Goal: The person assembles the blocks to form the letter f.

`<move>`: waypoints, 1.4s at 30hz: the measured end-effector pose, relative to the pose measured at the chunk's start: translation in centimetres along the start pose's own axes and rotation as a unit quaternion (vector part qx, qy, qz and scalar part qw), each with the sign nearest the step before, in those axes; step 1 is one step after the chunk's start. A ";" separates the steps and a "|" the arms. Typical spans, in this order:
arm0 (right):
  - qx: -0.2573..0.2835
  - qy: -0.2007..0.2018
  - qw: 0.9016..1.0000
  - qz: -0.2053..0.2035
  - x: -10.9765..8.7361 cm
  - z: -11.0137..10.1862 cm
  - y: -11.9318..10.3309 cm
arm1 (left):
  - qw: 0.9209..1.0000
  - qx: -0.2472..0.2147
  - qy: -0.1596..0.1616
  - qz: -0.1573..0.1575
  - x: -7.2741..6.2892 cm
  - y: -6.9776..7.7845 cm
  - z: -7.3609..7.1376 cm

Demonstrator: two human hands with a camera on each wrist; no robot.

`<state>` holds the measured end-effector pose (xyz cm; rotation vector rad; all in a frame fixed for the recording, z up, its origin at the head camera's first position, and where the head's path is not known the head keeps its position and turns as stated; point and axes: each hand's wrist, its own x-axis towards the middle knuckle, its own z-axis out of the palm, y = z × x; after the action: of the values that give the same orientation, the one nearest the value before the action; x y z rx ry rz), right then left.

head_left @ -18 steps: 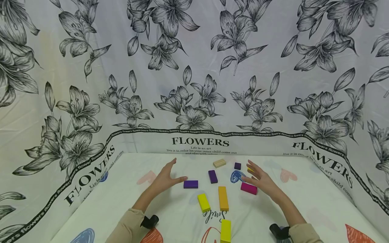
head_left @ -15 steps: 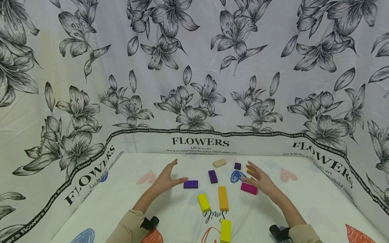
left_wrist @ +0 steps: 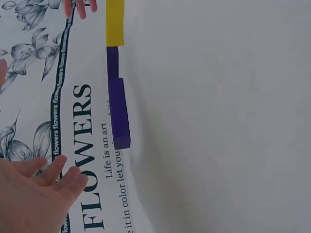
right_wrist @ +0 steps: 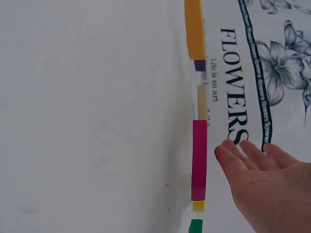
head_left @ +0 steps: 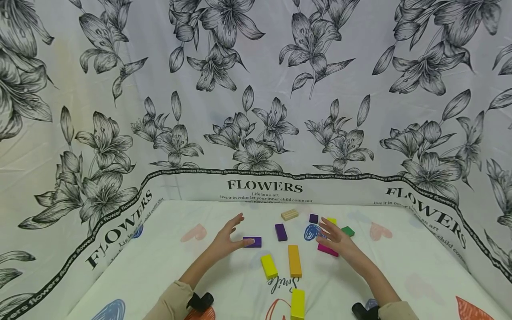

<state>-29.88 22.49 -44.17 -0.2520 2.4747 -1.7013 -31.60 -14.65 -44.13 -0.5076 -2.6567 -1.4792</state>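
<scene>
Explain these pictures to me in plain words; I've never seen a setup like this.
There is no machine: these are a person's two bare hands. The wide picture comes from a camera on the head, looking forward and down; the other two come from cameras on the wrists. On the white cloth lie three purple blocks, three yellow blocks, an orange block, a magenta block, a green block and a plain wooden block. Nothing is held. The left hand overlaps a purple block and the right hand the magenta one in the head view, but the wrist views show both apart from them.
</scene>
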 end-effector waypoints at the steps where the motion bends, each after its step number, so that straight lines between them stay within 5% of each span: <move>1: 0.001 0.000 1.000 0.002 0.0 0.1 0.0 | 1.000 -0.004 -0.005 0.004 -0.1 0.1 0.2; 11: 0.020 -0.019 1.000 -0.001 -0.4 1.0 -0.4 | 0.998 -0.027 -0.047 0.036 -0.9 0.7 1.2; 18: 0.016 -0.030 0.999 -0.005 -0.3 1.6 -0.2 | 0.995 -0.049 -0.078 0.023 -1.4 0.6 2.1; 33: 0.012 -0.031 0.999 0.002 -0.3 3.4 -0.4 | 0.990 -0.030 -0.122 0.058 -2.6 1.0 4.4; 42: 0.017 -0.035 0.999 -0.019 -0.3 4.2 -0.5 | 0.988 -0.035 -0.148 0.039 -3.0 0.7 5.5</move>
<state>-28.68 18.55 -45.20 -0.3515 2.4037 -1.7171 -28.00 -10.46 -47.16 -0.8924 -2.7654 -1.5892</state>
